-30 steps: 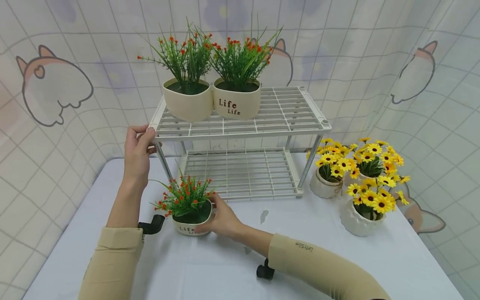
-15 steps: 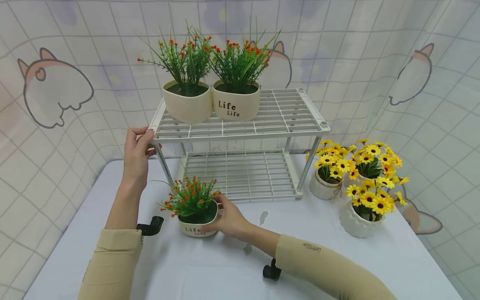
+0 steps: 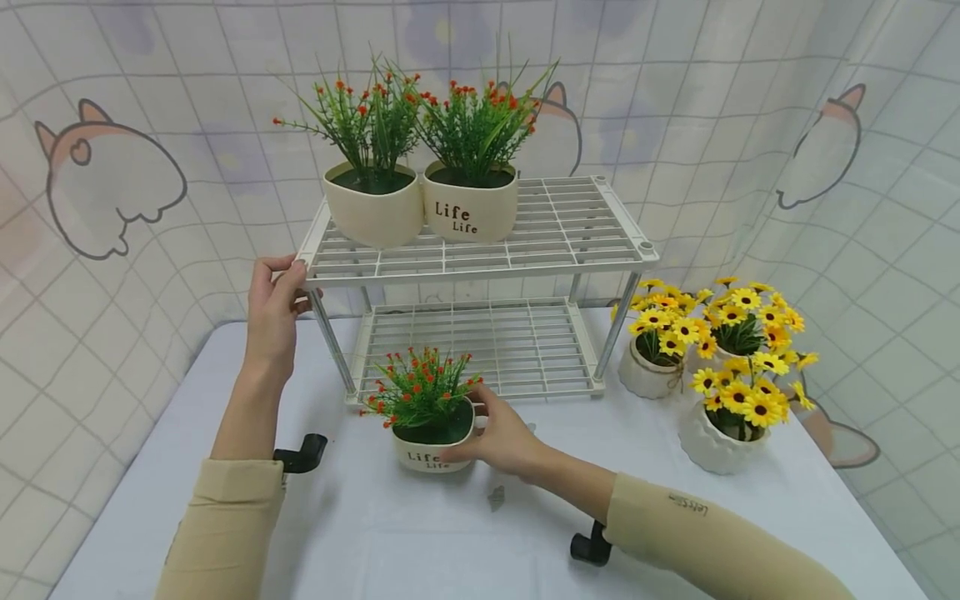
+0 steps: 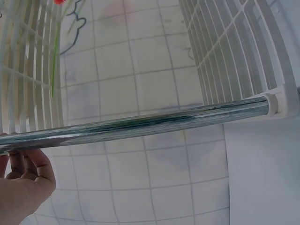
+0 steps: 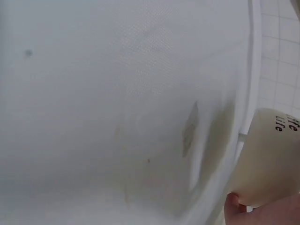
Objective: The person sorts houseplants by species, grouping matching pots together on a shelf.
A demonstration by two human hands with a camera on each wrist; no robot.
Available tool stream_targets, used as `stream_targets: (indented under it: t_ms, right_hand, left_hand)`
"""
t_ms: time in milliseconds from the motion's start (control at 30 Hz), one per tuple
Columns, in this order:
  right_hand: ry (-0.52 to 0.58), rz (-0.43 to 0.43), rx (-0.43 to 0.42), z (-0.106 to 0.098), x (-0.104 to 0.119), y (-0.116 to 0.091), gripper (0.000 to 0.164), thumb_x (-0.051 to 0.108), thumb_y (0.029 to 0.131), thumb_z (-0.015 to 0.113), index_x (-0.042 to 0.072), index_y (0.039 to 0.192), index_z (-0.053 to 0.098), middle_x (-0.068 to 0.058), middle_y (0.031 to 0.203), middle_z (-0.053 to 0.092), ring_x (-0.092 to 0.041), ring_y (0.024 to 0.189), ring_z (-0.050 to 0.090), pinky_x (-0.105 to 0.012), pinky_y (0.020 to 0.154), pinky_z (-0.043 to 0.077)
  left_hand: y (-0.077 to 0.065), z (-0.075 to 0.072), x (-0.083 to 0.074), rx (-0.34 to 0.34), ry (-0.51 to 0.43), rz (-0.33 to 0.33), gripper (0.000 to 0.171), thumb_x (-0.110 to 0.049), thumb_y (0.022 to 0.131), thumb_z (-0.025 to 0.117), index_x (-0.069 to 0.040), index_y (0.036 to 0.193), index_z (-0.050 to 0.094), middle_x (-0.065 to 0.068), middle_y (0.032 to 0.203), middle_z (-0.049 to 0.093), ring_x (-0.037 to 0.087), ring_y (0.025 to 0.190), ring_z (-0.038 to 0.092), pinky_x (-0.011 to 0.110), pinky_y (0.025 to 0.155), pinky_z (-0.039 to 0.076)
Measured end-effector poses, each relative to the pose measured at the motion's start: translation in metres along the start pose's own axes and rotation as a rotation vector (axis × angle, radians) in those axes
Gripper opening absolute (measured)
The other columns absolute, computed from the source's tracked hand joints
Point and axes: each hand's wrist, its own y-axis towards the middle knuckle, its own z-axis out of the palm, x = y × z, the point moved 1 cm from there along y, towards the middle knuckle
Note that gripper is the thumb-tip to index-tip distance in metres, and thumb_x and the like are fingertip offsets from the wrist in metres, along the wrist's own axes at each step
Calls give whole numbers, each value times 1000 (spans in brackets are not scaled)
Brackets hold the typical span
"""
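My left hand (image 3: 272, 323) grips the left front corner of a white two-tier wire rack (image 3: 480, 268), thumb on the top shelf's edge. In the left wrist view its curled fingers (image 4: 43, 166) lie by the metal post (image 4: 154, 124). My right hand (image 3: 501, 435) holds the right side of a cream "Life" flowerpot (image 3: 411, 457) with red-flowered greenery, in front of the bottom shelf. The right wrist view shows part of that pot (image 5: 265, 161) over the white cloth. On the top shelf, two similar pots, a plain-faced one (image 3: 372, 215) and a lettered one (image 3: 471, 207), stand side by side.
Right of the rack stand three white pots of yellow flowers: one tied with twine (image 3: 649, 375), a ruffled one (image 3: 720, 446) and one behind (image 3: 738, 337). A white cloth (image 3: 420, 542) covers the table. Tiled-pattern curtain (image 3: 712, 125) hangs behind.
My right hand has moved the red-flowered pot to the right along the front of the rack. The left hand keeps its grip on the corner.
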Motion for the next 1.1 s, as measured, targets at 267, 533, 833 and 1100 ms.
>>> stream_targets:
  t_ms: [267, 533, 833, 1100]
  right_hand:
    - [7, 34, -19, -28, 16, -24, 88, 17, 74, 94, 10, 146, 45, -13, 146, 46, -40, 127, 53, -50, 98, 50]
    - [18, 70, -9, -58, 31, -47, 88, 18, 76, 93, 8, 148, 43, -15, 151, 43, -42, 128, 53, -50, 95, 52]
    - [40, 78, 9, -91, 54, -72, 97, 17, 80, 90, 4, 155, 30, -21, 157, 33, -49, 135, 45, -52, 100, 49]
    - [-6, 4, -21, -112, 77, -85, 97, 19, 80, 90, 4, 155, 30, -22, 155, 39, -49, 135, 46, -52, 101, 48]
  left_hand:
    - [-1, -1, 0, 4, -2, 11, 16, -29, 108, 49, -17, 120, 49, 12, 122, 60, 18, 97, 55, 30, 86, 38]
    - [-1, 0, -1, 2, 5, 20, 16, -28, 108, 49, -17, 119, 49, 13, 120, 59, 17, 94, 55, 30, 86, 39]
    - [-1, 0, 0, 6, 11, 17, 18, -28, 109, 48, -16, 121, 49, 11, 121, 58, 17, 96, 54, 30, 87, 38]
    - [-1, 0, -1, 4, 25, 20, 16, -28, 109, 47, -17, 119, 48, 7, 120, 58, 17, 96, 55, 30, 87, 39]
